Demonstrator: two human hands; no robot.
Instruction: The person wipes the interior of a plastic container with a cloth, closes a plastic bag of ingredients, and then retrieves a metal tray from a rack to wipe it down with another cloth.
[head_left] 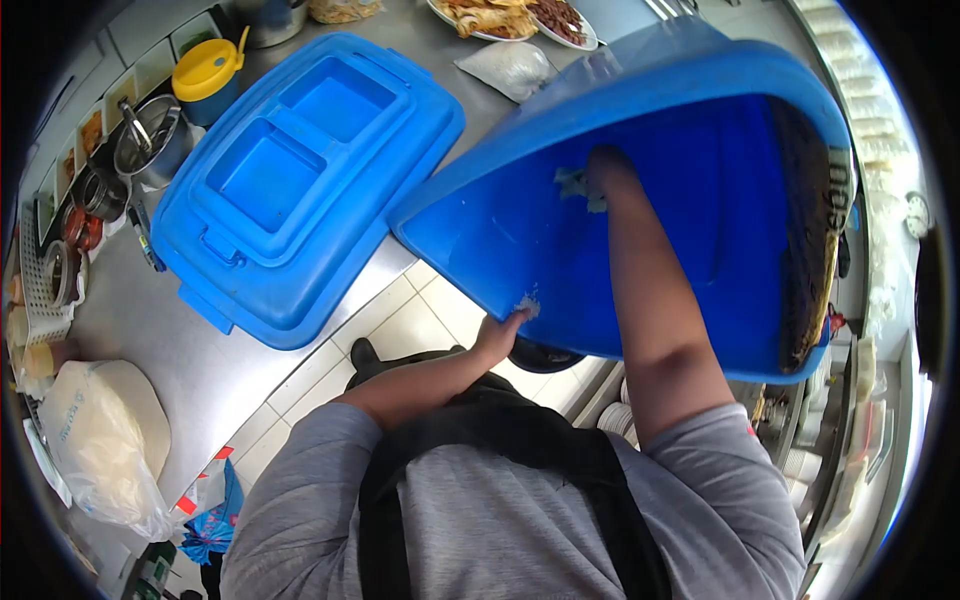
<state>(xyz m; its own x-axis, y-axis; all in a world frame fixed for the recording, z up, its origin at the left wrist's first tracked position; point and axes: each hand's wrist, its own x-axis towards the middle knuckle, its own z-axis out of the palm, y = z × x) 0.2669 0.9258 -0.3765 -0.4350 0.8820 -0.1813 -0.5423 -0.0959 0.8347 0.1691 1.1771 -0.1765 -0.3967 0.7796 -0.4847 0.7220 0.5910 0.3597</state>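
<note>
Nearest, white dishes [617,418] were stacked low on the right, below the blue bin [740,200], and a clear plastic bag [95,465] was set on the left of the steel tabletop [215,390]. Beyond that bag, the blue lid [345,180] was laid flat, its two square recesses turned up, just beside the bin's left corner. Past the lid's left side, a metal pot [160,160] with utensils in it and a blue container with a yellow lid [207,77] were placed; at the far edge, plates of food [488,20] and a bag of white contents [508,68] were seen. The bin was tilted so that its mouth was turned toward the person, and the nearer rim was interposed between the body and the interior. The left arm was bent, and the left hand [498,338] was held low at that rim, its thumb laid over the edge beside a pale scrap [527,305]; its other fingers were hidden. The right arm was extended across the rim, and the right hand [610,168] was reached deep inside. A pale cloth [575,184] was held at its fingers, against the inner wall; whether they were spread or pinched together could not be told.
</note>
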